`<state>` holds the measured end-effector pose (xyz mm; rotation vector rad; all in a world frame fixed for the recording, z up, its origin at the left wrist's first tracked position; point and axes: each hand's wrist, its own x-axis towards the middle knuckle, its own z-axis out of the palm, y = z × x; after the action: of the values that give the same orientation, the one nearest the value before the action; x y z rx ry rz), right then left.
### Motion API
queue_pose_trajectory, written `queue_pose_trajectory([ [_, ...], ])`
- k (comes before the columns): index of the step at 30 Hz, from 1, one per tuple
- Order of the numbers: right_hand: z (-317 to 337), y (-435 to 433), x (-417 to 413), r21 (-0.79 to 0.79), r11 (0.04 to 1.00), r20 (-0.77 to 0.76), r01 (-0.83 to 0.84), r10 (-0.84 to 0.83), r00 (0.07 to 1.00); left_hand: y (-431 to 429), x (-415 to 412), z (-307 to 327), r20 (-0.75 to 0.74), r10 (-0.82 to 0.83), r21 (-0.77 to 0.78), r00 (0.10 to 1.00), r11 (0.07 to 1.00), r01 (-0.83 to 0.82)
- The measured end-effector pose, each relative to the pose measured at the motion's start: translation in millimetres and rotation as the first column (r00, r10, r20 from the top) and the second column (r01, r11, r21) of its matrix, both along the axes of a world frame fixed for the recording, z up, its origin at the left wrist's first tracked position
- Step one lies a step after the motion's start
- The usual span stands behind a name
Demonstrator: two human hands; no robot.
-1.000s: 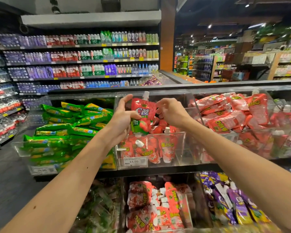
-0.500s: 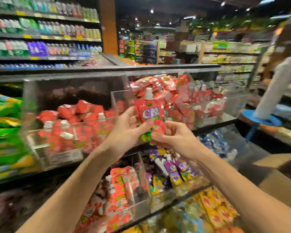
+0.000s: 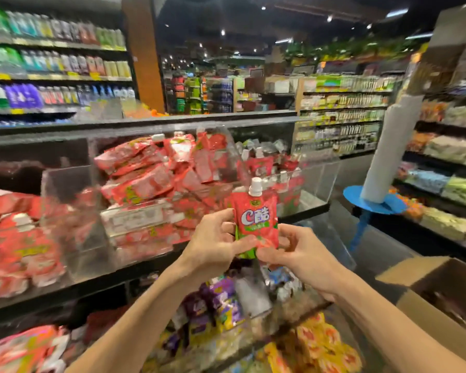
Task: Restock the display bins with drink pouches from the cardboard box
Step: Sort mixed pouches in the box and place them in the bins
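Swung right since half a second ago: my view, so the cardboard box (image 3: 428,316) has come further into sight at lower right. The drink pouch (image 3: 256,219) stays between my left hand (image 3: 213,246) and right hand (image 3: 293,254), now level with the right-hand bins.

- Bottle shelves (image 3: 57,65): rear left, blurred.
- Display bins (image 3: 67,189): clear walls; the upper row is heaped with red pouches (image 3: 143,184); the lower row holds purple packs (image 3: 215,300) and yellow packs (image 3: 315,343).
- Cardboard box: flaps open, contents too dark to tell.
- Left hand: fingers curled behind the pouch's left edge, thumb across its lower front.
- Right hand: fingers pinching the pouch's bottom right corner.
- Drink pouch: red, green at the foot, upright, held in front of the upper bins and above the lower row.
- Cap (image 3: 255,185): white, on top of the pouch.
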<state>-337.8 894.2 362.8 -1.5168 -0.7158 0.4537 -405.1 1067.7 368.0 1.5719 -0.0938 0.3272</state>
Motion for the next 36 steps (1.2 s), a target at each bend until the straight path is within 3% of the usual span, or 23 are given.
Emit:
queue_pose_trajectory([
  [3, -6.7, -27.5, 55.7, 0.009, 0.998, -0.005, -0.06, 0.061, 0.998, -30.8, 43.5, -5.9, -0.019, 0.085, -0.012, 0.996, 0.996, -0.085],
  [5, -8.2, -41.6, 93.5, -0.004, 0.995, 0.019, -0.101, 0.101, 0.995, -49.7, 71.4, -8.0, -0.037, 0.203, 0.076, 0.979, 0.977, -0.199],
  [11, -0.2, -74.7, 172.1, -0.016, 0.975, 0.051, -0.223, 0.223, 0.973, -92.8, 123.8, 8.7, -0.066, 0.314, 0.109, 0.947, 0.946, -0.306],
  [14, 19.0, -69.9, 189.9, -0.033, 0.935, 0.149, -0.353, 0.354, 0.923, -97.2, 136.1, 29.4, 0.012, 0.38, 0.235, 0.925, 0.898, -0.372],
  [19, 65.1, -51.2, 200.7, 0.036, 0.923, 0.21, -0.384, 0.369, 0.906, -86.2, 144.3, 79.7, 0.154, 0.531, 0.357, 0.833, 0.756, -0.548],
  [23, 98.2, -27.7, 224.6, -0.055, 0.97, 0.44, -0.238, 0.238, 0.866, -77.3, 154.3, 110.3, 0.241, 0.62, 0.404, 0.747, 0.635, -0.658],
  [25, 106.6, -18.2, 229.8, -0.059, 0.977, 0.376, -0.204, 0.211, 0.902, -77.3, 163.7, 117.1, 0.213, 0.674, 0.364, 0.707, 0.617, -0.698],
  [27, 109.3, -16.6, 230.2, -0.08, 0.977, 0.21, -0.195, 0.208, 0.955, -75.4, 171.4, 112.3, 0.148, 0.714, 0.337, 0.685, 0.614, -0.713],
  [29, 109.0, -21.1, 236.6, -0.129, 0.979, 0.078, -0.159, 0.17, 0.982, -75.6, 178.2, 101.8, 0.109, 0.663, 0.408, 0.741, 0.65, -0.641],
  [32, 114.7, -29.2, 260.1, -0.205, 0.975, 0.047, -0.088, 0.1, 0.994, -82.7, 194.4, 96.4, 0.063, 0.517, 0.553, 0.854, 0.694, -0.461],
  [36, 130.6, -29.0, 290.6, -0.2, 0.979, 0.141, 0.021, 0.008, 0.99, -84.2, 236.6, 105.4, 0.137, 0.543, 0.6, 0.828, 0.62, -0.506],
])
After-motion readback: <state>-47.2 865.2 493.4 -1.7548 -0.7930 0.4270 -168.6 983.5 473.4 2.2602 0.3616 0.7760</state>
